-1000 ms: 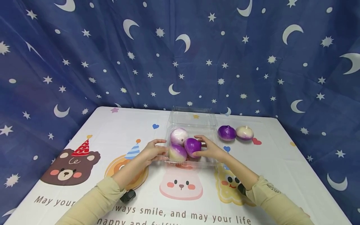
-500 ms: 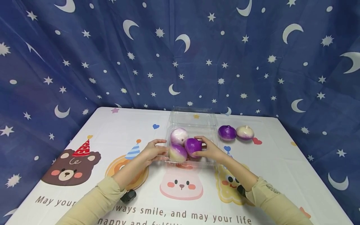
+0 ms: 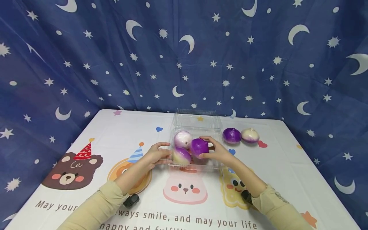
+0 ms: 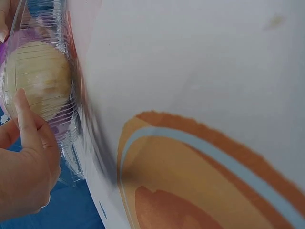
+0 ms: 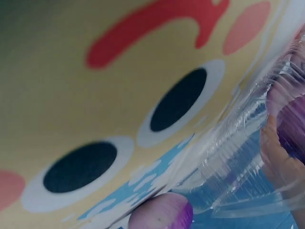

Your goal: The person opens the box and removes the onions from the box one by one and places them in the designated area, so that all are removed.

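Observation:
In the head view a clear plastic clamshell box (image 3: 214,163) lies open on the table, its lid (image 3: 184,121) folded back. My right hand (image 3: 218,151) holds a purple turnip (image 3: 199,148) between thumb and fingers, over the right part of the box. A pale pink-white turnip (image 3: 182,139) and a purple-and-cream turnip (image 3: 181,156) sit at the box's left. My left hand (image 3: 156,155) touches the box's left side with extended fingers. The left wrist view shows the cream turnip (image 4: 40,76) through the ribbed wall beside that hand (image 4: 28,167).
Right of the box stand a dark purple turnip (image 3: 231,136) and a white one with a purple base (image 3: 250,135). A printed white cloth (image 3: 149,182) covers the table. A blue star-and-moon curtain (image 3: 161,64) hangs behind.
My right hand has shifted slightly right and up with the purple turnip, widening the gap to the purple-and-cream one. The left hand and the box stay where they were.

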